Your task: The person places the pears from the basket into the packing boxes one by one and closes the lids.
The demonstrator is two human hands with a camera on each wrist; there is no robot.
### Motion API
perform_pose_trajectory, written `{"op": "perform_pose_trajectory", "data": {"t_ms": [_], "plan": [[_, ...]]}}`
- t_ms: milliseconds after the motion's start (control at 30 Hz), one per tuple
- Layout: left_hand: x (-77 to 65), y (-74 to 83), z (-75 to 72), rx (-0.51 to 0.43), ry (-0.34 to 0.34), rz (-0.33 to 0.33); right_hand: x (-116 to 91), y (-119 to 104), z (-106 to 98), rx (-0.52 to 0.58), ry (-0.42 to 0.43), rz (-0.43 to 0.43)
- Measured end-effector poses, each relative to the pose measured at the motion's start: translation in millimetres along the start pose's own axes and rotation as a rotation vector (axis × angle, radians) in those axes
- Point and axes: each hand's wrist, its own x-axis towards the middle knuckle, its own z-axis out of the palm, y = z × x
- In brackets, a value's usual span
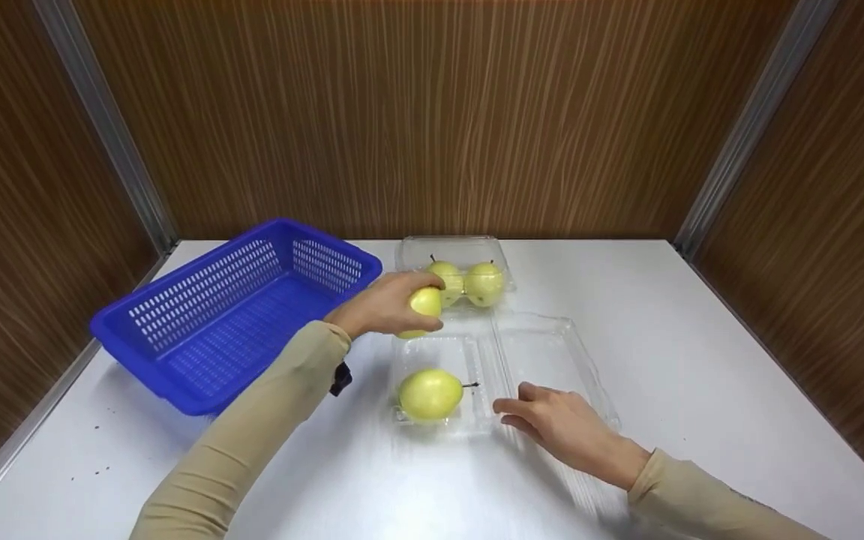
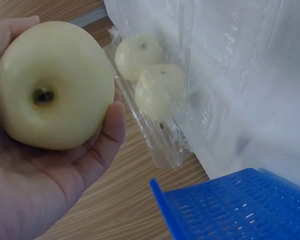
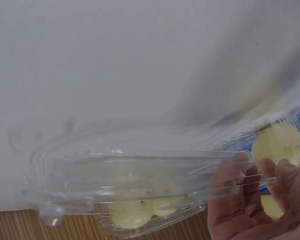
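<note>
My left hand (image 1: 394, 304) grips a round yellow pear (image 2: 57, 85), with fingers and thumb around its sides. It is over the far end of an opened clear plastic clamshell box (image 1: 477, 429). Another pear (image 1: 430, 394) lies on its side in the near part of that box, its stem pointing right. My right hand (image 1: 563, 427) is over the right half of the box, fingers loosely bent and holding nothing. In the right wrist view, its fingers (image 3: 225, 190) show through the clear plastic; I cannot tell whether they touch it.
A blue slotted basket (image 1: 229, 322) stands at the left of the white table (image 1: 702, 420). Behind the opened box, a second clear box (image 1: 451, 246) holds two pears (image 1: 484, 285). Wood-grain panels (image 1: 432, 120) enclose the back and sides.
</note>
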Motion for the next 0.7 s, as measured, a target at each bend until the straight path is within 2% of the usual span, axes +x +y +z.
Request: {"op": "perform_pose_trajectory", "data": {"t_ms": [167, 300, 500, 700], "plan": [[4.1, -1.9, 14.6, -0.008, 0.013, 0.026, -1, -1, 1, 0.006, 0.0, 0.004], [6.4, -2.0, 24.2, 0.015, -0.009, 0.068, 0, 0, 2, 0.004, 0.01, -0.006], [11.9, -0.7, 37.9, 0.076, -0.096, 0.137, 1, 1, 1, -0.017, 0.026, -0.016], [17.1, -6.2, 52.8, 0.103, -0.187, 0.099, 1, 1, 1, -0.015, 0.024, -0.015]]}}
